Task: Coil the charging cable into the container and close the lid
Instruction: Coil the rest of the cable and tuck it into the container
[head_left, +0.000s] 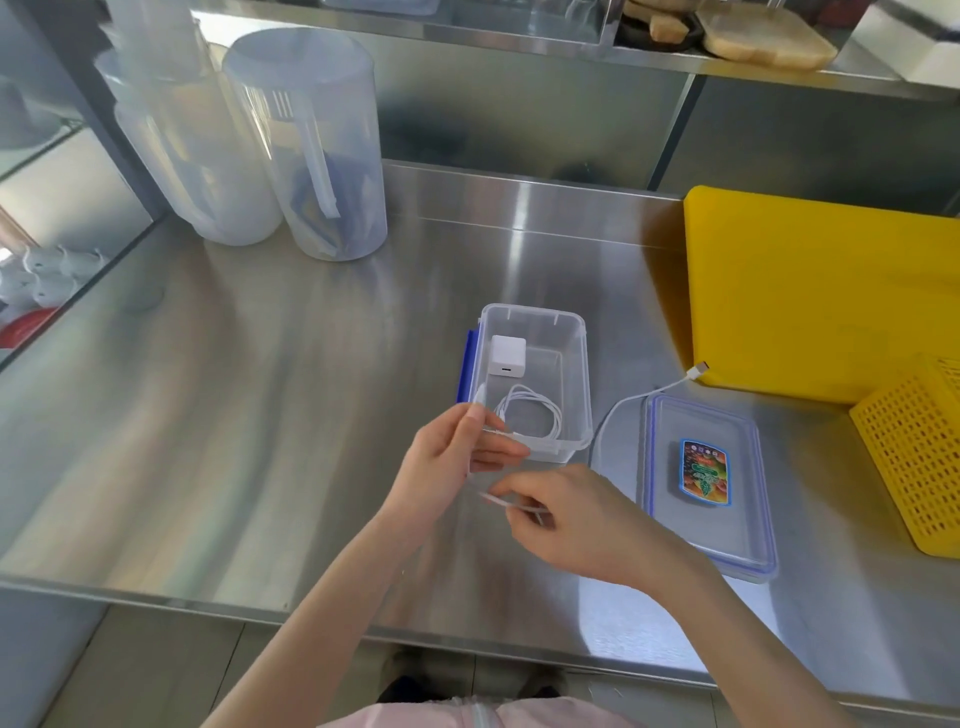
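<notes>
The cable (530, 413) is found partly stowed: several white loops lie in the near end of the container (576, 379), while its free end runs out past the near right corner, across the counter (311, 415), to a plug resting at the edge of the yellow board (810, 291). A white charger block (507, 355) stands in the far left corner of the container. A strand is pinched by the left hand (451, 457) at the near rim; a blurred strand is gripped between the curled fingers of the right hand (571, 519). The lid (670, 525) lies flat just right of the container, label up.

It is judged that coiling is in progress. The loose run should be drawn in evenly, each loop matched to those laid, and held down so none springs over the rim before the lid is fitted.
</notes>
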